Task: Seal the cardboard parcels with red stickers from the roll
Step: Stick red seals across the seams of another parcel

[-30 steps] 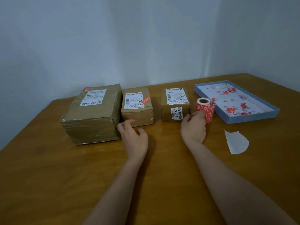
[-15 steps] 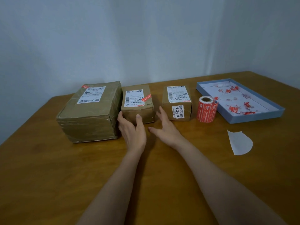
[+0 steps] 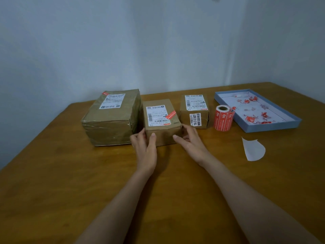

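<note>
Three brown cardboard parcels stand in a row on the wooden table (image 3: 88, 182). The large parcel (image 3: 112, 118) on the left has a red sticker (image 3: 105, 93) at its far top corner. The middle parcel (image 3: 164, 133) carries a red sticker (image 3: 171, 115) on top beside its white label. My left hand (image 3: 146, 148) grips its front left corner and my right hand (image 3: 190, 143) grips its front right corner, thumbs on the front face. The small right parcel (image 3: 194, 111) shows only white labels. A roll of red stickers (image 3: 223, 118) stands upright just right of it.
A shallow blue tray (image 3: 274, 126) with torn red and white sticker scraps lies at the back right. A white piece of backing paper (image 3: 253, 149) lies on the table in front of the tray. A pale wall runs behind the parcels.
My right hand let go of the sticker roll and moved left. Both hands closed on the middle parcel, which now sits nearer to me than its neighbours.
</note>
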